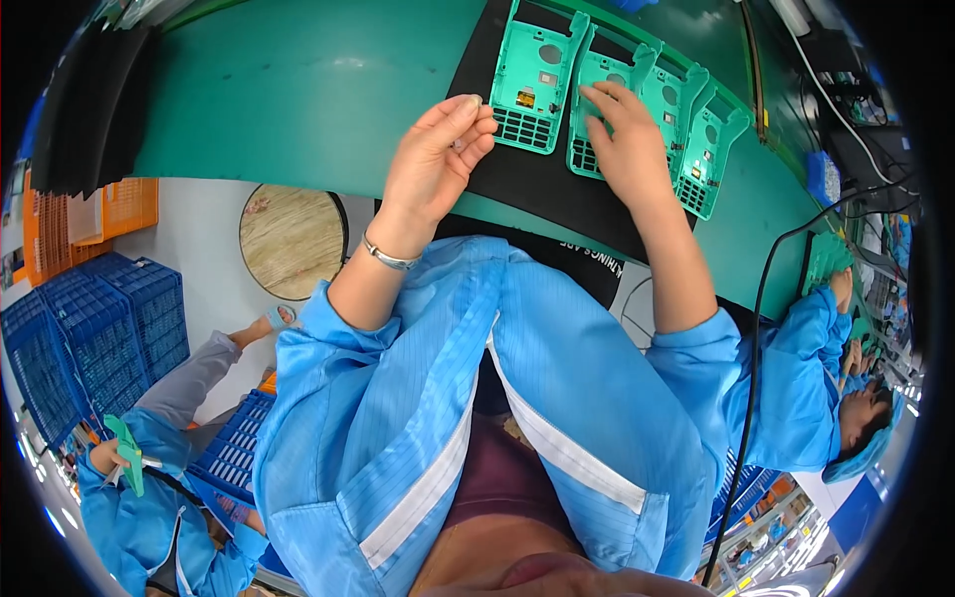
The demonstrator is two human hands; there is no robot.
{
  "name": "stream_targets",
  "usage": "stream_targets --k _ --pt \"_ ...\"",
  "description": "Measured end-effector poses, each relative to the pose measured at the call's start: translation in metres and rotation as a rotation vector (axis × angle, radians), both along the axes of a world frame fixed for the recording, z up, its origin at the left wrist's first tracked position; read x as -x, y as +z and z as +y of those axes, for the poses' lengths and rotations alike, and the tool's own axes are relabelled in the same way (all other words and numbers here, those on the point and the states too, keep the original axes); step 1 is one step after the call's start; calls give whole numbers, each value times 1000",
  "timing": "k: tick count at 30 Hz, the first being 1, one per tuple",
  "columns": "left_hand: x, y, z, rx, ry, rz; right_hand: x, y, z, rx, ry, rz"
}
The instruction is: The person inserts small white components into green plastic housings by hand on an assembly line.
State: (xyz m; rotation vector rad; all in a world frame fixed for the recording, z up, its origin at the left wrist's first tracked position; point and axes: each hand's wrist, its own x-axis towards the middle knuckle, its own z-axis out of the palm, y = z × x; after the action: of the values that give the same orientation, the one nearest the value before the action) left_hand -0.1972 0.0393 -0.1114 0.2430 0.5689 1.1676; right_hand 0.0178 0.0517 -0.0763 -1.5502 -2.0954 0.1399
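Note:
Several green plastic housings lie in a row on a black mat (507, 189), each with a grid of slots along its near end and a round hole farther up. My left hand (434, 154) is beside the near left corner of the leftmost housing (519, 85). Its thumb and fingers are pinched together, and whatever small thing they hold is too hidden to name. Over the second housing (587, 129) is my right hand (629, 144), fingers spread and partly bent, covering some of it. The rightmost housing (704, 149) sits past my right wrist.
The green tabletop (279, 99) runs to the left, where a stack of black sheets (90, 109) stands. A round stool (291, 239) and blue crates (109, 318) are below. A black cable (764, 298) hangs at right. Co-workers in blue (796, 388) sit nearby.

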Motion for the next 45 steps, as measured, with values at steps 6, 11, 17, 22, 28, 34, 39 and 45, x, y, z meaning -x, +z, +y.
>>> stream_targets --k 6,11,17,22,28,34,39,45 --pt "1 -1 2 -4 -31 -30 58 24 -5 534 39 657" --pt "11 4 4 -35 -51 35 78 29 6 524 47 588" --pt "42 1 10 -50 -72 31 106 34 18 538 72 371" --pt "65 -5 14 -49 -4 62 128 22 34 654 -4 495" --pt "89 -11 18 -11 51 5 140 8 89 578 -123 91" --pt "91 -17 16 -31 31 3 143 -6 107 610 -54 -92" --pt "90 -21 16 -31 31 -24 138 -4 126 825 98 -147" --pt "96 -31 25 -24 27 -34 147 -7 108 684 -36 -210"
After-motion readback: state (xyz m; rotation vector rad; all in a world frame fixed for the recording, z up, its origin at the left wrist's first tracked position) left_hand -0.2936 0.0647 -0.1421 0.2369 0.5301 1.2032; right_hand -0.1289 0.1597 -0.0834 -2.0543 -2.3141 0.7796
